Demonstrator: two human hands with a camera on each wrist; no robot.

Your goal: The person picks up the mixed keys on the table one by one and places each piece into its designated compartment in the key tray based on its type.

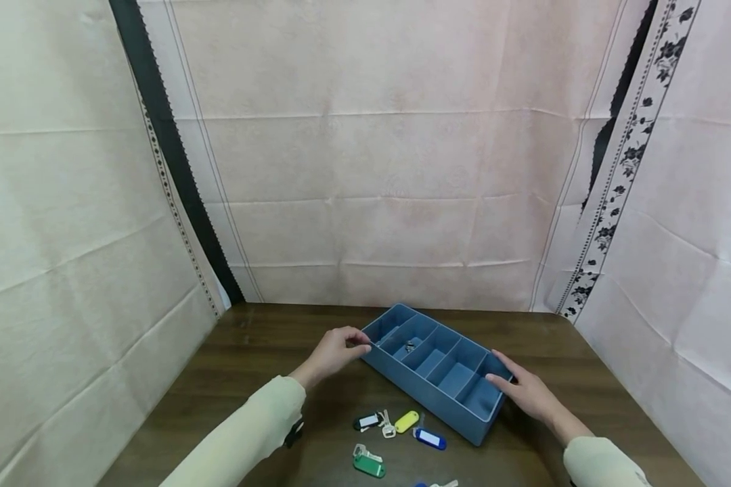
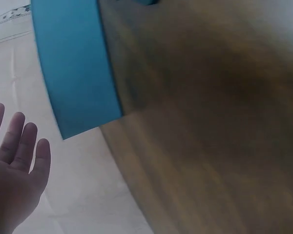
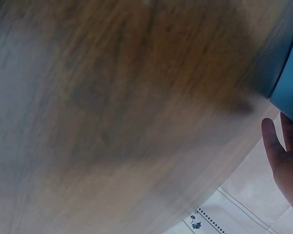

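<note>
A blue compartment box [image 1: 423,392] lies slantwise on the wooden table, with a small metallic piece [image 1: 409,346] in one compartment. At its right end my right hand [image 1: 536,396] grips the wall, thumb over the rim and fingers along the far side. My left hand [image 1: 335,348] is at the box's left corner, thumb and index fingertips near the rim. In the left wrist view the fingers [image 2: 27,141] are loosely extended beside the box, nothing held. The right wrist view catches some right-hand fingers [image 3: 272,139] by the box's lower corner.
In front of the box lie key tags with keys: black [image 1: 367,421], yellow [image 1: 407,421], blue [image 1: 430,438] and green [image 1: 368,465]. Another key [image 1: 445,483] is cut off by the frame's bottom edge. Pale cloth [image 1: 365,203] hangs behind the table [image 1: 268,338] and along both sides.
</note>
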